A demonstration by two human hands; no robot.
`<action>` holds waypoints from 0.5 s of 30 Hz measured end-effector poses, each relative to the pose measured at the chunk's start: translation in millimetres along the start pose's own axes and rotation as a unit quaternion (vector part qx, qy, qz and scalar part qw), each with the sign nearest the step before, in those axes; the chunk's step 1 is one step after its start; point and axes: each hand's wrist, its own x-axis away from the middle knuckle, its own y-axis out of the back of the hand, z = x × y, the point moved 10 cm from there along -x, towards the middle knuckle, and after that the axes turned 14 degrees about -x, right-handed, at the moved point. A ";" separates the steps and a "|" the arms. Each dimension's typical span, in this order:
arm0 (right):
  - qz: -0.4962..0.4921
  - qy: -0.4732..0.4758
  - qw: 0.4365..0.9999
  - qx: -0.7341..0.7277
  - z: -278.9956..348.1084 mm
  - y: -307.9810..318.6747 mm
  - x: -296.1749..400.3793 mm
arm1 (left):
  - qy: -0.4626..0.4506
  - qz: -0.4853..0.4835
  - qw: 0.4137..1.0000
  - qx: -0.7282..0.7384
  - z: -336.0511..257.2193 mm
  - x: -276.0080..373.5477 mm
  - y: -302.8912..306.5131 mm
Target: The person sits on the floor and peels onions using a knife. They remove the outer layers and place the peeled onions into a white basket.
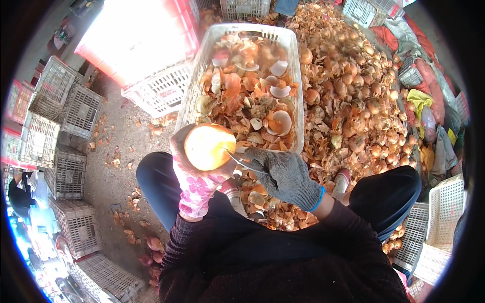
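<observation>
My left hand (pixel 195 185), in a pink flowered glove with a brown coated palm, grips a yellow onion (pixel 208 146) that shines in bright light. A grey knit glove with a blue cuff covers my right hand (pixel 284 176), whose fingers are closed around a small knife (pixel 248 164). The blade's tip touches the onion's right side; the knife's handle is mostly hidden in the fist. Just beyond both hands stands a white plastic crate (pixel 297 87) holding onion skins (pixel 250 94) and pale peeled layers.
A large heap of onions (pixel 352 94) with loose skins spreads to the crate's right. A red plastic bin (pixel 182 34) rests on another white crate (pixel 163 89) at the left. Stacked slatted crates (pixel 77 227) line the left side. Mesh sacks (pixel 428 79) lie at the far right.
</observation>
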 end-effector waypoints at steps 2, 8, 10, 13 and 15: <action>0.002 -0.015 1.000 0.020 -6.7 -3.4 1.1 | 0.002 -0.007 1.000 0.008 -0.6 0.2 0.8; -0.081 -0.002 0.975 0.206 -1.9 -8.0 12.9 | 0.003 -0.081 0.995 -0.052 -5.5 10.1 3.2; -0.068 -0.019 0.970 0.234 -0.6 -12.7 13.1 | 0.016 -0.093 0.994 -0.052 -4.6 16.7 0.7; -0.075 -0.047 0.971 0.223 -15.0 -18.1 17.3 | 0.000 -0.100 0.993 -0.066 -11.6 21.5 -2.1; -0.069 -0.115 0.991 -0.020 -50.0 -25.9 17.0 | 0.004 -0.094 0.995 -0.029 -10.3 21.5 -2.5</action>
